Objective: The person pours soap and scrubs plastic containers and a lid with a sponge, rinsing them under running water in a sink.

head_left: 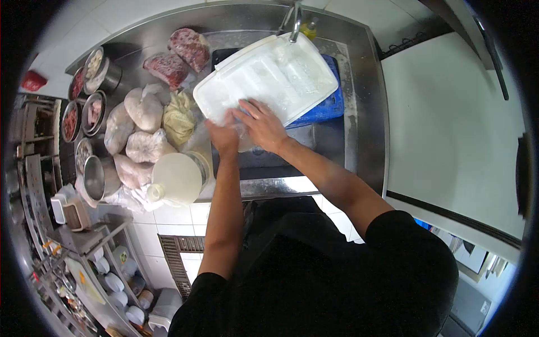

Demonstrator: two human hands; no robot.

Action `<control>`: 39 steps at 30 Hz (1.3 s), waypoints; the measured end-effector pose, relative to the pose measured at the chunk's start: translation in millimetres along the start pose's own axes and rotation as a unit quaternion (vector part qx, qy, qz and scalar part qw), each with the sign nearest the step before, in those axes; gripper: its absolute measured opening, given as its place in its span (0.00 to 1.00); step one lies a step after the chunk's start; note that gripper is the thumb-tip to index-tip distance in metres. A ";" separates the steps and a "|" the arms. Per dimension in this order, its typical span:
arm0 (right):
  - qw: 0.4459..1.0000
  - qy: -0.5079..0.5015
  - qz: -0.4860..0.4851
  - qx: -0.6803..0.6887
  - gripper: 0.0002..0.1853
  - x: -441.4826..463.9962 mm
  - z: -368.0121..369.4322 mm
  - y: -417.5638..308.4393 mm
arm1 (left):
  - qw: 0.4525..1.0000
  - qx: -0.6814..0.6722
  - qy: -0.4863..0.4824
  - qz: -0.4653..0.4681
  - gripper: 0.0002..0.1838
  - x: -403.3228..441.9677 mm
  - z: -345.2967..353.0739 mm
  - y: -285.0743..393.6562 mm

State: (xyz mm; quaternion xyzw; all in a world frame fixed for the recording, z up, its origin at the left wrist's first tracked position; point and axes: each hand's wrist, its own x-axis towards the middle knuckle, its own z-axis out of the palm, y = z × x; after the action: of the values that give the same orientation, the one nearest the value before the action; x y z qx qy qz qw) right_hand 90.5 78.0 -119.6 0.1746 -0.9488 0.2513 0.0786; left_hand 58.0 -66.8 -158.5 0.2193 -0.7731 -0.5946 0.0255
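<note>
A white rectangular plastic lid or tray (264, 76) lies tilted over the sink, wet, beneath the metal faucet (296, 22). Under its right side is a blue container (331, 104). My right hand (263, 124) rests on the lid's near edge with its fingers apart. Close beside it, my left hand (224, 135) is at the lid's lower left corner, its fingers smeared by motion. Something clear and blurred shows between the two hands; I cannot make out what it is.
Left of the sink (314, 146) are frozen meat pieces (190, 49), bagged items (144, 109), a yellowish cloth-like bundle (179, 118), a large plastic jug (177, 178) and metal pots (101, 177). A white surface (449, 129) stands at the right, a shelf rack lower left.
</note>
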 end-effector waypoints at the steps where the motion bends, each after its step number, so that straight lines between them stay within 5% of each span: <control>1: 1.000 0.000 0.014 -0.023 0.24 -11.7 -9.7 7.1 | 1.000 0.016 -0.003 0.009 0.34 1.5 1.6 -4.2; 9: 0.950 0.043 0.220 -0.217 0.25 -30.9 -91.9 159.9 | 0.998 0.049 -0.033 0.039 0.34 8.8 -5.6 -10.5; 11: 0.945 0.130 0.158 -0.254 0.27 -10.9 -96.6 203.2 | 0.996 0.064 -0.039 0.044 0.34 11.5 -6.9 -7.6; 13: 0.939 0.135 0.201 -0.244 0.27 33.2 -92.2 221.3 | 0.995 0.073 -0.054 0.037 0.33 5.3 -12.2 2.7; 21: 0.909 0.178 0.289 -0.240 0.32 104.3 -19.3 187.9 | 0.993 0.033 -0.051 0.098 0.33 19.2 -2.4 -24.1; 25: 0.962 0.083 0.175 -0.193 0.24 62.5 -38.7 134.3 | 0.994 0.074 -0.040 0.072 0.31 18.2 -3.4 -19.7; 28: 0.983 0.139 0.089 -0.085 0.22 30.1 -43.7 109.9 | 0.991 -0.101 -0.089 -0.013 0.29 18.6 -6.3 -8.8; 31: 0.988 0.074 0.090 -0.097 0.22 -1.2 -67.4 111.0 | 0.970 -0.200 -0.129 -0.059 0.28 23.2 -16.9 -9.0; 39: 0.890 0.155 0.387 -0.183 0.20 -24.3 -111.0 164.1 | 0.984 -0.127 -0.127 -0.011 0.27 3.7 -59.1 89.2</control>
State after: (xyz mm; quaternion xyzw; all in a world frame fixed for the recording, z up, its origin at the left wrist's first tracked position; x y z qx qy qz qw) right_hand 59.0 274.4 -103.5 -0.2651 -0.9461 0.1074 0.1522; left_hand 44.8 -104.4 -59.0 0.1454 -0.6856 -0.7115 -0.0515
